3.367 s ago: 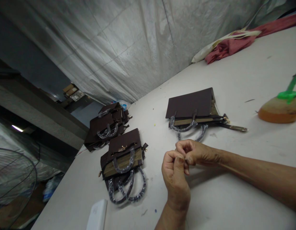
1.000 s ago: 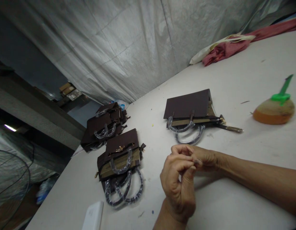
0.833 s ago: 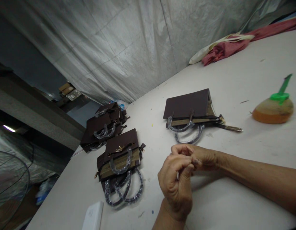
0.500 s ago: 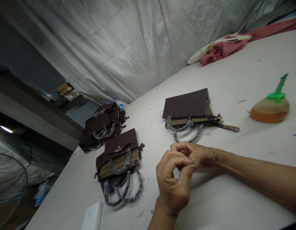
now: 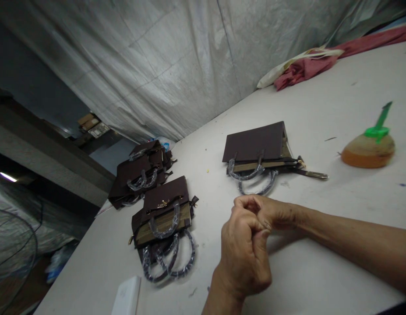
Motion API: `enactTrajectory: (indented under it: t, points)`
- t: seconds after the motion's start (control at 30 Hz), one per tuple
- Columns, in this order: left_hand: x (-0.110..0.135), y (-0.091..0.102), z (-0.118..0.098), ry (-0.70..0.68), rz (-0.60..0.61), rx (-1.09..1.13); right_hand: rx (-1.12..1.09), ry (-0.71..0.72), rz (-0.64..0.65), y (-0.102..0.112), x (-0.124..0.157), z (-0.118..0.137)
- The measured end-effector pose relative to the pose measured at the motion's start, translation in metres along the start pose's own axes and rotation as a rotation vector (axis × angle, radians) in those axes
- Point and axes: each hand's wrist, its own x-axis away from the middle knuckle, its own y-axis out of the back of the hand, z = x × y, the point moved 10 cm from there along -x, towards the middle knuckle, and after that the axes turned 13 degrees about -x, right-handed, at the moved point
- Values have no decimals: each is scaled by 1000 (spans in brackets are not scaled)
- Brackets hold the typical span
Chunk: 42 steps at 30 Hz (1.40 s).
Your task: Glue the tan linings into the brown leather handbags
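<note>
My left hand (image 5: 244,253) and my right hand (image 5: 265,211) meet above the white table (image 5: 321,109), fingers curled and pinched together. Whatever lies between the fingertips is too small to make out. Just beyond my hands lies a dark brown handbag (image 5: 255,144) on its side, its plastic-wrapped handles toward me and a strap with a metal end trailing right. Left of my hands sits a short stack of the same brown handbags (image 5: 165,210) with wrapped handles.
More brown handbags (image 5: 139,173) are piled at the table's far left edge. A squat orange glue bottle with a green nozzle (image 5: 368,148) stands at right. Red and cream cloth (image 5: 308,63) lies at the back by a grey tarp wall. A white box (image 5: 127,297) is at the near edge.
My left hand's fingers have curled tighter and closed against my right hand's fingertips. The right hand stays in place. The view has shifted slightly.
</note>
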Motion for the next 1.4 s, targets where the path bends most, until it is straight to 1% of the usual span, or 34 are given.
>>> enactTrajectory:
  t: [0.13,0.3,0.43,0.53,0.73,0.87,1.0,1.17,1.23,1.3,1.4]
  points:
    - [6,2,-6,-33,-115,5,-71,-24,7,-5,-1,-7]
    - [11,8,-1,38,-244,66,-147,-29,60,-16,-2,-8]
    - [10,11,5,87,-284,143,-151,-32,83,-16,0,-6]
    - [9,14,9,100,-298,185,-146,-45,98,-15,1,-7]
    - [4,16,11,137,-265,203,-145,-53,107,-17,0,-6]
    - [1,13,12,150,-217,216,-133,-59,130,-19,0,-3]
    - [-1,8,13,154,-127,221,-72,-59,118,-15,2,-1]
    - [-2,0,10,93,18,169,-7,-62,95,-9,4,1]
    - [-1,-4,8,72,58,143,2,-62,81,-6,3,0]
    - [0,-5,8,62,49,115,2,-46,60,-4,1,1]
    - [3,-2,6,46,-19,70,-20,-19,46,-3,0,0]
